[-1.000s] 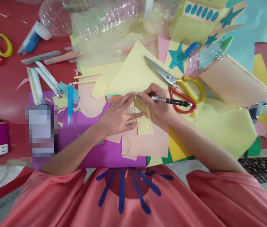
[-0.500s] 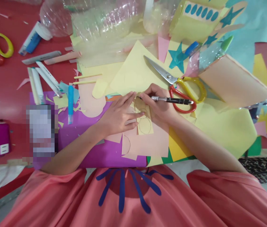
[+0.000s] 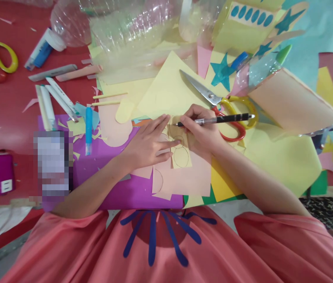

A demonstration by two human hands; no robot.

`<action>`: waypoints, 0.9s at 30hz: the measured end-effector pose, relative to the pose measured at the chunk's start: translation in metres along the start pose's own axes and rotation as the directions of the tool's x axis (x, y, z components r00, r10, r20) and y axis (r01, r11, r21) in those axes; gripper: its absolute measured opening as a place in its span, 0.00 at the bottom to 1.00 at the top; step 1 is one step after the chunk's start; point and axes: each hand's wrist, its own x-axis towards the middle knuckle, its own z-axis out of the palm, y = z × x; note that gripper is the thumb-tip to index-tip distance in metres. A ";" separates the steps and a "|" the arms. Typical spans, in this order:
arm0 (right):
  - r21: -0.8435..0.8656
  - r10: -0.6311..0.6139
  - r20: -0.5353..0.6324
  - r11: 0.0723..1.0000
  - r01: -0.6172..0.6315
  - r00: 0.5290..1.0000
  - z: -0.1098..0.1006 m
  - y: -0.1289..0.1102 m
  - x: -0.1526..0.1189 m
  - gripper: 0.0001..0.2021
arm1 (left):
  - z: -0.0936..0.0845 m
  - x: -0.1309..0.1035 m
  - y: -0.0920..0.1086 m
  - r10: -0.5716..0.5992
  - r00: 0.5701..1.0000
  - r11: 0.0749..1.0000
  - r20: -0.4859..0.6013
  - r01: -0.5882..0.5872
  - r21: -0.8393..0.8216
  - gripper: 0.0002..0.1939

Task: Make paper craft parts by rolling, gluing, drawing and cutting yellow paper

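Observation:
My right hand (image 3: 200, 127) is closed on a black and silver pen (image 3: 228, 118), its tip at the upper part of a small yellow paper strip (image 3: 181, 160). Circles drawn in dark line show on the strip, one above another. With fingers spread, my left hand (image 3: 147, 145) lies flat on the strip's left side and covers part of it. Beneath the strip is a pale pink paper sheet (image 3: 190, 182) with a curved line drawn near its left edge. Just beyond my right hand lie scissors (image 3: 213, 98) with one yellow and one red handle loop.
Purple paper (image 3: 107, 188) with scraps and a blue marker (image 3: 88, 131) lies at the left, beside a blurred-out phone-like object (image 3: 52, 163). Several markers (image 3: 57, 98) lie farther back. Clear plastic (image 3: 131, 23) spreads along the back. A pink-sided box (image 3: 294, 102) stands at the right.
The pen in my right hand has swung, its back end moving up and to the right, and its tip has shifted slightly right. My left hand stays in place.

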 end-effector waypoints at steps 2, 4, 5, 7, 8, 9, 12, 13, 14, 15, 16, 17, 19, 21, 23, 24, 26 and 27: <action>0.031 -0.003 -0.030 1.000 0.004 1.000 0.000 0.002 0.000 0.12 | -0.001 0.000 0.000 0.005 1.000 1.000 -0.012 -0.004 0.016 0.19; 0.038 -0.011 -0.081 0.999 0.014 0.997 -0.001 0.005 0.001 0.13 | -0.002 0.000 0.001 0.029 0.999 0.999 -0.026 -0.028 0.039 0.18; 0.032 -0.018 -0.111 0.999 0.021 0.994 -0.002 0.006 0.002 0.13 | -0.002 0.000 0.001 0.051 0.998 0.997 -0.032 -0.049 0.053 0.17; 0.014 -0.040 -0.160 0.999 0.043 0.986 -0.004 0.008 0.003 0.14 | -0.003 0.001 0.003 0.103 0.994 0.992 -0.036 -0.100 0.082 0.17; 0.006 -0.053 -0.167 0.999 0.054 0.985 -0.004 0.009 0.003 0.14 | -0.004 0.001 0.003 0.125 0.992 0.988 -0.037 -0.121 0.095 0.17; -0.003 -0.062 -0.161 0.998 0.063 0.985 -0.005 0.009 0.003 0.15 | -0.004 0.001 0.004 0.142 0.989 0.985 -0.043 -0.137 0.108 0.17; -0.059 -0.080 -0.094 0.995 0.074 0.992 -0.006 0.006 0.003 0.13 | -0.005 0.002 0.005 0.164 0.985 0.979 -0.062 -0.154 0.132 0.18; -0.093 -0.078 -0.073 0.993 0.071 0.994 -0.006 0.005 0.002 0.13 | -0.006 0.002 0.005 0.163 0.985 0.979 -0.058 -0.154 0.136 0.18; -0.126 -0.072 -0.059 0.990 0.064 0.996 -0.006 0.004 0.002 0.13 | -0.006 0.002 0.005 0.158 0.986 0.979 -0.048 -0.150 0.138 0.18; -0.151 -0.062 -0.051 0.987 0.054 0.997 -0.006 0.002 0.002 0.13 | -0.006 0.001 0.005 0.151 0.988 0.979 -0.033 -0.145 0.141 0.18; -0.161 -0.051 -0.047 0.986 0.043 0.998 -0.005 0.001 0.002 0.13 | -0.006 0.001 0.006 0.142 0.990 0.980 -0.020 -0.138 0.144 0.18; -0.158 -0.040 -0.044 0.987 0.032 0.998 -0.004 0.000 0.002 0.13 | -0.007 0.001 0.006 0.135 0.991 0.980 -0.011 -0.132 0.147 0.18; -0.136 -0.024 -0.039 0.991 0.019 0.999 -0.002 -0.002 0.004 0.13 | -0.007 0.001 0.006 0.126 0.992 0.981 -0.003 -0.124 0.146 0.19; -0.127 -0.008 -0.039 0.992 0.003 0.999 0.000 -0.003 0.005 0.13 | -0.007 0.001 0.007 0.124 0.992 0.982 -0.006 -0.122 0.143 0.19; -0.146 0.013 -0.041 0.989 -0.019 0.999 0.001 -0.002 0.006 0.13 | -0.008 0.002 0.007 0.127 0.992 0.982 -0.014 -0.124 0.146 0.18; -0.157 0.018 -0.046 0.987 -0.025 0.999 0.000 -0.002 0.006 0.13 | -0.008 0.002 0.008 0.131 0.991 0.981 -0.019 -0.126 0.150 0.18; -0.180 0.011 -0.060 0.983 -0.022 0.998 -0.001 -0.001 0.006 0.13 | -0.009 0.003 0.008 0.134 0.991 0.980 -0.022 -0.129 0.153 0.18; -0.182 -0.001 -0.070 0.983 -0.012 0.998 -0.002 -0.001 0.006 0.13 | -0.009 0.003 0.008 0.135 0.991 0.980 -0.020 -0.130 0.151 0.18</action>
